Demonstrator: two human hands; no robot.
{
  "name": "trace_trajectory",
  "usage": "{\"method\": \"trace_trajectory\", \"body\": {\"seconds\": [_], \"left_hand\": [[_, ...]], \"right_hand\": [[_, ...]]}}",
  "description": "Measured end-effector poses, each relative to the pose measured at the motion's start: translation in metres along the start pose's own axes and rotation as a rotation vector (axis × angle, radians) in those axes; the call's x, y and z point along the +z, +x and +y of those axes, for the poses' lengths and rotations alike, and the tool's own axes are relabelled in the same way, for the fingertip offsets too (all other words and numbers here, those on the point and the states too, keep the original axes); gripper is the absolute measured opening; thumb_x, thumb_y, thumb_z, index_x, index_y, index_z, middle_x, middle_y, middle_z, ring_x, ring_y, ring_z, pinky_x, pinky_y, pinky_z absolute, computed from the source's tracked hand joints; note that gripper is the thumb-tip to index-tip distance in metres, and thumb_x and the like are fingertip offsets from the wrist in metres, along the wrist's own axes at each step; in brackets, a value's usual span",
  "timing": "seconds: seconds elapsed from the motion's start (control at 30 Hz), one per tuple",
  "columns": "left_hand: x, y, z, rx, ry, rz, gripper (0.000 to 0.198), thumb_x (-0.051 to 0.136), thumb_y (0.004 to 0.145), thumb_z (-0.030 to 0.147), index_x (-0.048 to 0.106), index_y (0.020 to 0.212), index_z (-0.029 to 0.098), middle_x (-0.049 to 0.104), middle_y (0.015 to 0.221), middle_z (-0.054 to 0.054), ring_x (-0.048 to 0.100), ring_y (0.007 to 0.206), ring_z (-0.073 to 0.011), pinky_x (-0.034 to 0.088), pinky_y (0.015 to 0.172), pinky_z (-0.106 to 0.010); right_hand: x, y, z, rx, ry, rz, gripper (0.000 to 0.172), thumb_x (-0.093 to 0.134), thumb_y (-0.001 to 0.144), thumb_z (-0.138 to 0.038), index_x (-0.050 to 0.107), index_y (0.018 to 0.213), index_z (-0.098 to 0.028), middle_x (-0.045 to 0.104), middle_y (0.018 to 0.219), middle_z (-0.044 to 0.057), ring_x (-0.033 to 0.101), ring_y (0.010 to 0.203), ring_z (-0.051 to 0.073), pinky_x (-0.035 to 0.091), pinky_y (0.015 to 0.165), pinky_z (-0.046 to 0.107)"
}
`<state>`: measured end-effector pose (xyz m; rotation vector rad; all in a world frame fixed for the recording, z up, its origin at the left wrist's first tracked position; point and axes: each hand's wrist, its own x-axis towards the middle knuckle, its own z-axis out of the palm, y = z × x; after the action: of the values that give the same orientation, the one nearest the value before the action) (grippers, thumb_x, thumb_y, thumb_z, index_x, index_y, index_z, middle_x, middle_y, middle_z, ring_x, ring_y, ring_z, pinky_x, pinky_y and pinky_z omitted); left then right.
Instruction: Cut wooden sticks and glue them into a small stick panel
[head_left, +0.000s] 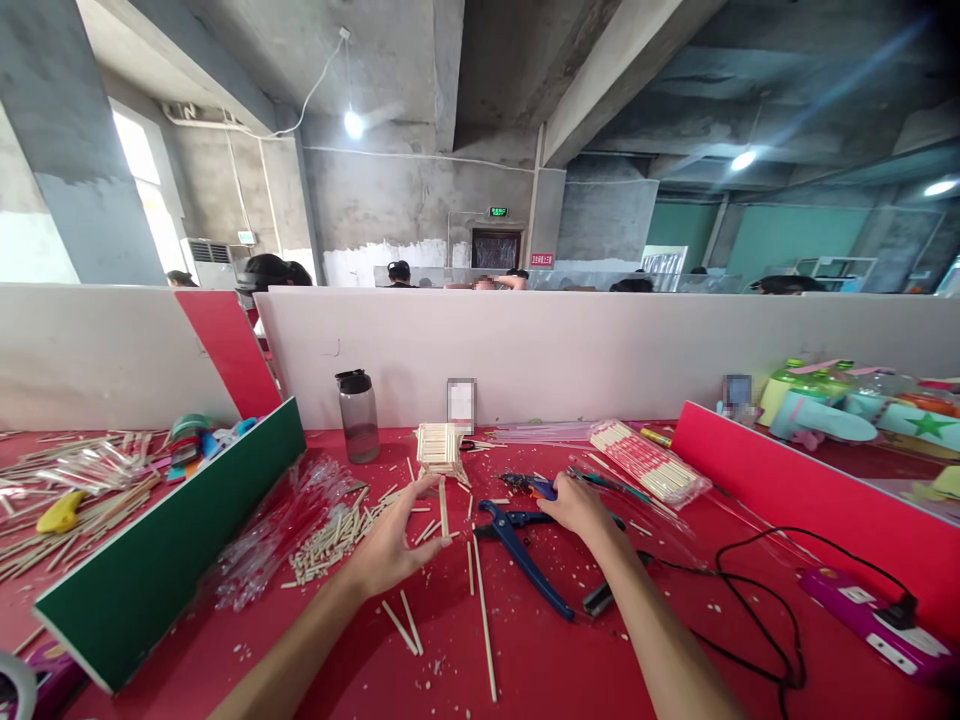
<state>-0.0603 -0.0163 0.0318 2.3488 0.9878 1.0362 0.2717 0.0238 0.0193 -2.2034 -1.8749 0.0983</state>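
Observation:
My left hand (394,545) is over the table with its fingers stretched out and the thumb apart, holding nothing. Its fingertips are just in front of a small structure of pale wooden sticks (439,450), and a short stick (444,508) lies beside them. Over on the right, my right hand (581,507) has its fingers curled round a dark blue tool with an orange part (541,489); the hand hides some of it, and its exact kind is unclear. Just below that hand lies a blue-handled cutter (525,565) with dark jaws.
Cut stick pieces (334,540) are heaped left of my left hand, beside clear plastic wrap (262,530). A bottle (358,418) and phone (461,403) stand behind. Bagged sticks (649,462), a black cable (757,590) and a purple power strip (874,620) lie right. Low dividers (187,540) flank.

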Motion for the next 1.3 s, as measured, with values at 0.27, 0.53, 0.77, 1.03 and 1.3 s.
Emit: {"method": "trace_trajectory", "body": {"seconds": [0.27,0.53,0.77,1.03,1.3], "left_hand": [[0.001,0.000,0.003,0.006,-0.001,0.019,0.070,0.069,0.087,0.039,0.034,0.147,0.031,0.049,0.147,-0.009,0.053,0.130,-0.0285,0.044,0.110,-0.045],[0.001,0.001,0.010,0.039,-0.046,0.053,0.068,0.070,0.087,0.035,0.035,0.146,0.029,0.049,0.148,-0.011,0.054,0.128,-0.0279,0.045,0.109,-0.047],[0.006,0.001,0.016,0.067,-0.032,0.053,0.067,0.069,0.087,0.035,0.036,0.145,0.030,0.048,0.148,-0.009,0.049,0.134,-0.0270,0.042,0.112,-0.046],[0.009,-0.001,0.011,0.153,0.194,-0.033,0.072,0.065,0.089,0.031,0.027,0.150,0.026,0.047,0.148,-0.014,0.046,0.136,-0.0302,0.043,0.111,-0.049],[0.018,0.004,0.022,0.180,0.466,-0.079,0.081,0.066,0.085,0.021,0.021,0.153,0.022,0.051,0.143,-0.017,0.049,0.131,-0.0349,0.047,0.105,-0.053]], "right_hand": [[0.005,0.000,-0.003,0.004,0.029,0.047,0.030,0.060,0.087,-0.034,0.058,0.108,-0.013,0.072,0.107,0.018,0.066,0.106,0.030,0.043,0.080,0.032],[-0.016,-0.015,-0.022,-0.207,0.465,0.169,0.025,0.056,0.089,-0.036,0.061,0.104,-0.017,0.071,0.095,0.011,0.067,0.090,0.025,0.047,0.079,0.035],[-0.016,-0.057,-0.085,-0.281,1.560,-0.550,0.039,0.071,0.080,-0.048,0.067,0.104,-0.017,0.074,0.095,0.009,0.071,0.088,0.021,0.054,0.081,0.034],[-0.005,-0.070,-0.109,-0.149,1.739,-0.617,0.043,0.083,0.070,-0.040,0.064,0.100,-0.017,0.073,0.085,0.004,0.071,0.076,0.017,0.056,0.077,0.031],[0.020,-0.063,-0.114,-0.263,1.431,-0.221,0.046,0.077,0.069,-0.024,0.047,0.104,-0.023,0.063,0.070,-0.007,0.061,0.065,0.014,0.048,0.061,0.026]]}}
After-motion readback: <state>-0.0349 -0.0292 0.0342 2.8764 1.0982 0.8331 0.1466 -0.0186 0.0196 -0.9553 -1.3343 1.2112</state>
